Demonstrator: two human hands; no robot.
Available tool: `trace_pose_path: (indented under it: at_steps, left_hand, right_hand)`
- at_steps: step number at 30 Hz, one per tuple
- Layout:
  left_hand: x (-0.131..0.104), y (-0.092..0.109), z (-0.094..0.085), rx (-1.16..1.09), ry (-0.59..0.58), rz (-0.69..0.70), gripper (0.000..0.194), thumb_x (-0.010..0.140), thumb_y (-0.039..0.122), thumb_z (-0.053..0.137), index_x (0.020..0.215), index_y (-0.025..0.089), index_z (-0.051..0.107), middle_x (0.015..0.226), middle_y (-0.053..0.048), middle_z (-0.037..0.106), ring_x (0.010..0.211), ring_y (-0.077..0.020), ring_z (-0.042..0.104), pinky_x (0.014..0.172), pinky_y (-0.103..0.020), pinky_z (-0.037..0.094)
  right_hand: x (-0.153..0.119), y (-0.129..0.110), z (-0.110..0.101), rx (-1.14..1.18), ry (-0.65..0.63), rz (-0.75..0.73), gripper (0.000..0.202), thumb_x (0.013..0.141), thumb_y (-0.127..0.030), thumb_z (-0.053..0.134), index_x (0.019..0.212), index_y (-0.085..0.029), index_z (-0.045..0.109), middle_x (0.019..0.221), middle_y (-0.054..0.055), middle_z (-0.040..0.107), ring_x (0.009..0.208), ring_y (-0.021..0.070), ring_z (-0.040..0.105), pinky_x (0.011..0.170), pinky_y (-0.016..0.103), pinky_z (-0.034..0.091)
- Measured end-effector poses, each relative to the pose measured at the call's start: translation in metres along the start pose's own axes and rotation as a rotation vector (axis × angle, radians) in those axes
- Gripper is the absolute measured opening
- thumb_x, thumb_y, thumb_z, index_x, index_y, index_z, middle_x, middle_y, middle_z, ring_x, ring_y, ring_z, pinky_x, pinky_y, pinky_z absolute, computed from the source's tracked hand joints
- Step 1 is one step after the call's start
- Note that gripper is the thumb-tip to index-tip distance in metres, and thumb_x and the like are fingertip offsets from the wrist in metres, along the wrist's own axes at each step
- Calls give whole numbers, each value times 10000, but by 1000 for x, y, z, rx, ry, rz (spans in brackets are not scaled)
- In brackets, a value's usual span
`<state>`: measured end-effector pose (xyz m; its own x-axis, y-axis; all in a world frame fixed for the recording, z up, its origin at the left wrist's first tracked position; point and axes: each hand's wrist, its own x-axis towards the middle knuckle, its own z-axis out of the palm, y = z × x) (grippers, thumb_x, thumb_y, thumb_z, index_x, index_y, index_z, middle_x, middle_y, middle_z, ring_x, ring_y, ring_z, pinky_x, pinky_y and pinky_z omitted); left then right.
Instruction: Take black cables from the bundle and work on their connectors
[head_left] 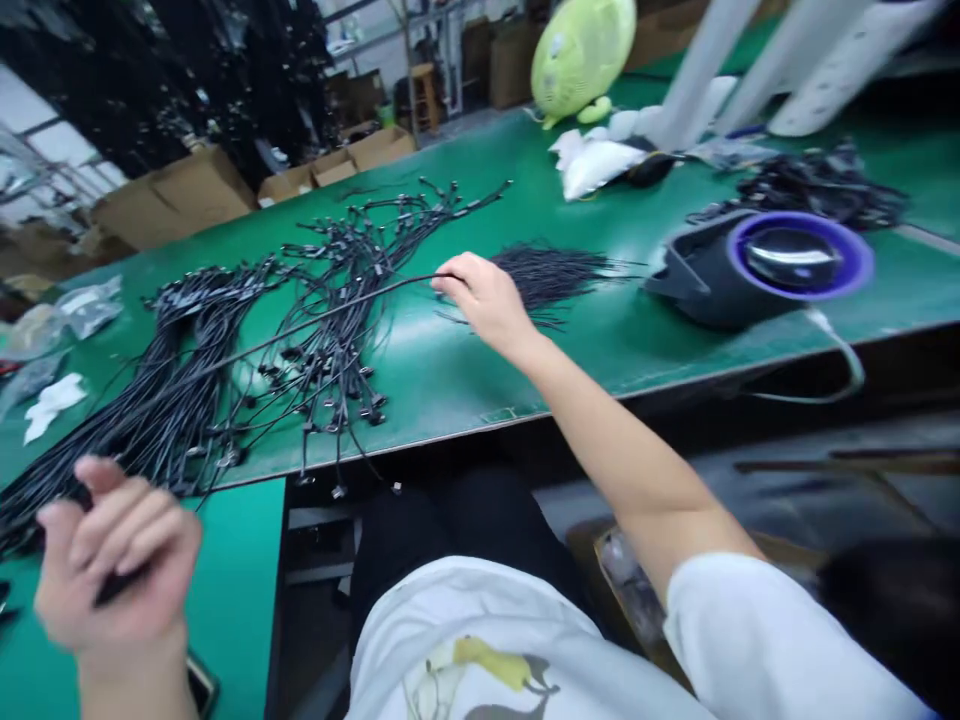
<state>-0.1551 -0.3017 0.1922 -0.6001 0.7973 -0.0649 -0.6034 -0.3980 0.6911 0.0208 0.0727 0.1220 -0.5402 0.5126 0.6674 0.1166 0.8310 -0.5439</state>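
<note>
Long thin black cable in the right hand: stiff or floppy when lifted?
The long, thin black cable is probably flexible but springy: it runs in a gentle bow from the right hand. Likely light, being thin and fingertip-held. Could snag: its line crosses heaped black cables with small connectors.

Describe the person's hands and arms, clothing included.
The left hand and right hand wear no gloves. The right arm is bare up to a short white sleeve. The left hand is blurred; no left sleeve shows.
</note>
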Motion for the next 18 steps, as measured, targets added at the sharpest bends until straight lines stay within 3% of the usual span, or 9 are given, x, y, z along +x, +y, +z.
trace_pose_path:
  at_steps: [1, 2, 5, 9, 13, 15, 16, 18]
  left_hand:
    - [7, -2, 5, -83, 29, 106, 222, 987, 367, 452, 1170, 324, 569, 617, 97, 630, 504, -58, 558, 511, -123, 525]
    - [14, -6, 9, -88, 37, 122, 239, 1013, 316, 394, 1152, 253, 578, 606, 72, 594, 509, -58, 545, 504, -129, 506]
    - [39, -28, 8, 200, 94, 60, 193, 920, 270, 602, 1026, 114, 640, 635, 27, 540, 543, -73, 525, 484, -151, 467]
    - [57, -53, -7, 407, 81, 76, 236, 887, 295, 639, 1031, 112, 673, 721, -10, 562, 586, -83, 528, 465, -150, 431]
    - [57, -58, -15, 451, 50, 43, 254, 901, 335, 609, 1060, 145, 666, 691, 15, 525, 506, -59, 460, 391, -133, 340]
    - [57, -58, -18, 608, 60, 142, 271, 931, 371, 554, 1070, 159, 652, 766, -13, 579, 626, -97, 559, 503, -169, 442]
    - [58, -60, -18, 748, 75, 252, 281, 949, 378, 518, 1083, 164, 643, 854, -40, 619, 757, -129, 609, 633, -209, 499]
    - [57, -67, -17, 1091, 67, 476, 297, 985, 360, 437, 1121, 172, 622, 1068, -88, 643, 1043, -187, 595, 926, -309, 461]
  right_hand:
    - [-3, -7, 0, -53, -52, -46, 272, 990, -316, 427, 974, -148, 641, 926, 72, 624, 881, 186, 550, 807, 292, 390]
    - [-7, -14, 3, -109, -109, -97, 291, 996, -320, 402, 998, -153, 640, 912, 76, 623, 862, 195, 542, 788, 298, 386]
    - [-27, -30, 25, -241, -221, -247, 336, 1005, -315, 345, 1066, -157, 636, 829, 83, 591, 790, 209, 504, 713, 305, 369]
    - [-37, -32, 52, -308, -238, -356, 352, 1009, -297, 324, 1076, -148, 636, 782, 80, 555, 749, 207, 462, 666, 298, 343]
    - [-31, -28, 52, -464, -217, -345, 331, 1007, -269, 339, 1017, -152, 649, 766, 81, 552, 734, 206, 446, 623, 297, 296]
    - [-34, -38, 48, -543, -241, -375, 315, 1001, -261, 365, 948, -150, 655, 726, 78, 540, 695, 197, 430, 586, 301, 248]
    - [-38, -47, 47, -550, -277, -413, 299, 994, -255, 388, 902, -147, 652, 709, 74, 535, 673, 189, 422, 572, 303, 225]
    - [-50, -73, 46, -492, -373, -521, 262, 975, -234, 438, 817, -145, 627, 695, 65, 533, 644, 171, 418, 557, 308, 193]
